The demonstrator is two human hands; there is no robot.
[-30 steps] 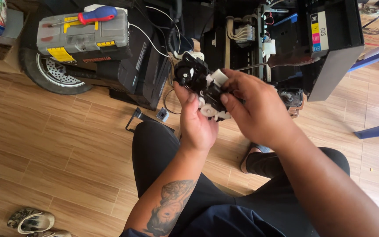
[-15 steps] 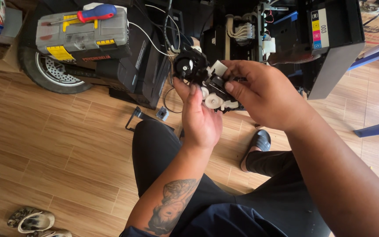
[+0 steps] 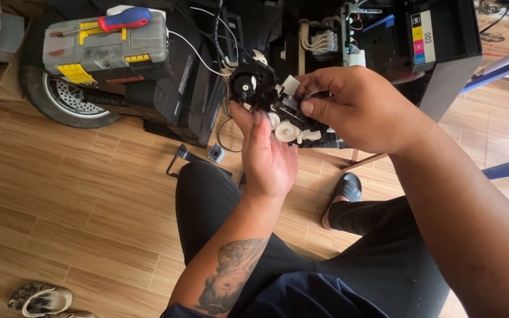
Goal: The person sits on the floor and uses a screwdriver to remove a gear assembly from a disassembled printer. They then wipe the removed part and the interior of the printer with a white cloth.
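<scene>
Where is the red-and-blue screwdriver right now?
In the head view, the screwdriver lies at upper left on top of the grey toolbox, left of the open printer and away from both hands.

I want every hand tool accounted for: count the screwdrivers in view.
1. A screwdriver with a red and blue handle lies on top of the grey toolbox, upper left, beside the wheel. Others may be hidden inside the box or behind the open printer.

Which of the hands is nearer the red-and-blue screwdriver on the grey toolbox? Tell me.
Left. The left hand sits right of and below the screwdriver, gripping the black geared part; the right hand is farther right, beyond that part.
</scene>
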